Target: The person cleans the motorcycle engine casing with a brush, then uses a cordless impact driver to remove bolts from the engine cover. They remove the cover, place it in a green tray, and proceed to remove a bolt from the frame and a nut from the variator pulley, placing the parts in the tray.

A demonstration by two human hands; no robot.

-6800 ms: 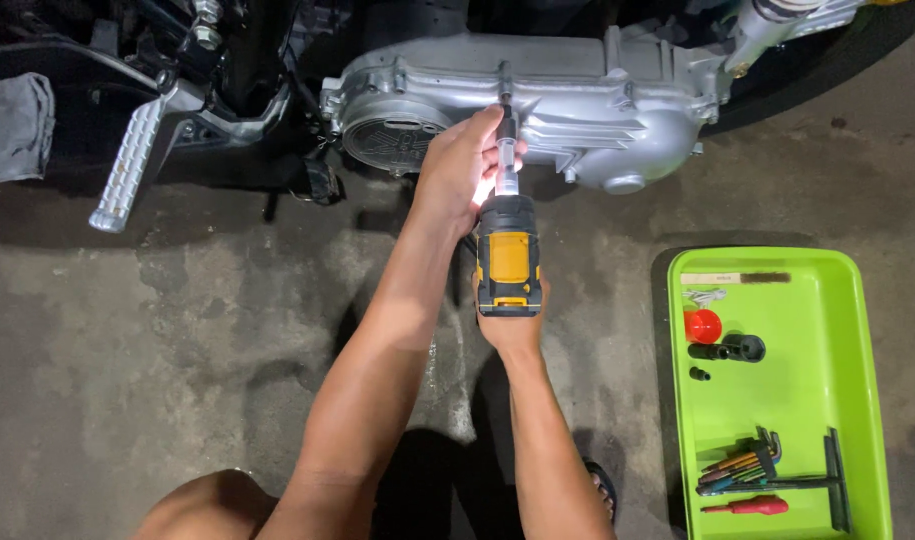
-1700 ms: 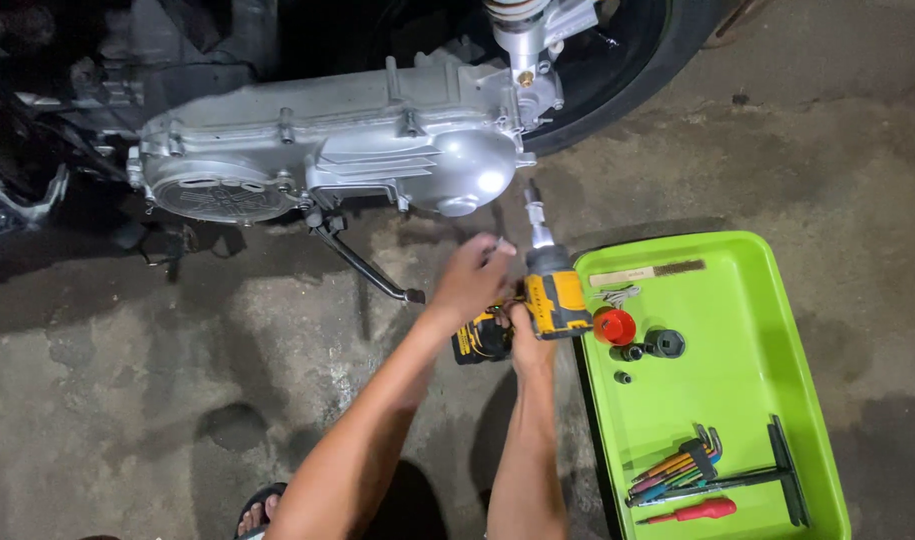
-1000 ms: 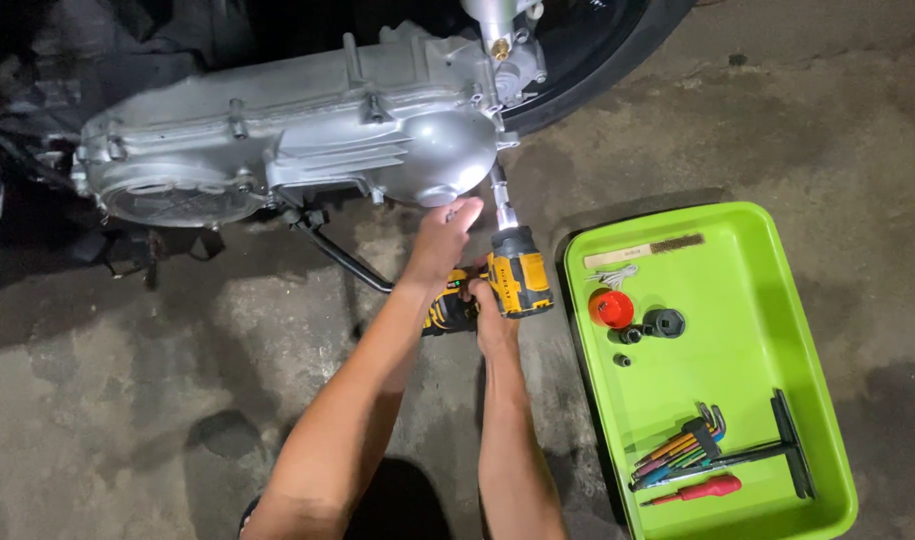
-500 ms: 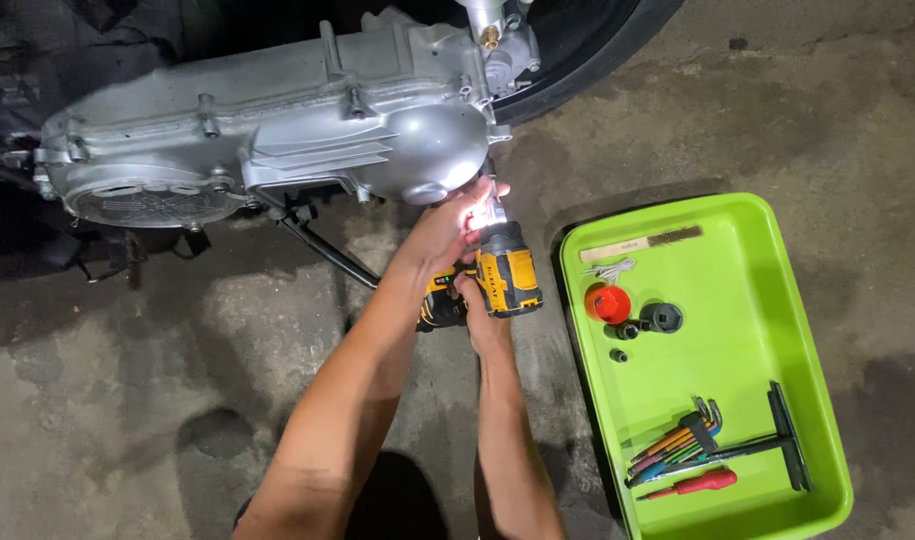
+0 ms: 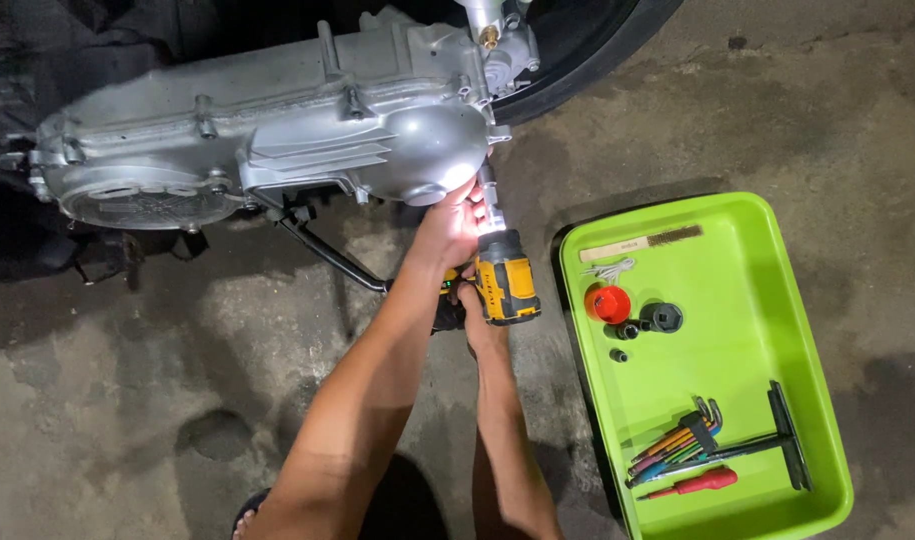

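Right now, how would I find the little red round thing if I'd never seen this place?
Look for the bright green tray on the concrete floor, right of the silver engine case. In its upper left part, just under the small wire brush, sits the red round cap. It is the only round red thing there; the black sockets beside it are dark, and the red-handled screwdriver lies far down the tray.

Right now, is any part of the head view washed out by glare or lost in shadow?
Head view: the yellow driver lamp blows out the left hand and the silver engine cover edge; the upper-left corner is near black; the green tray is evenly lit and sharp.
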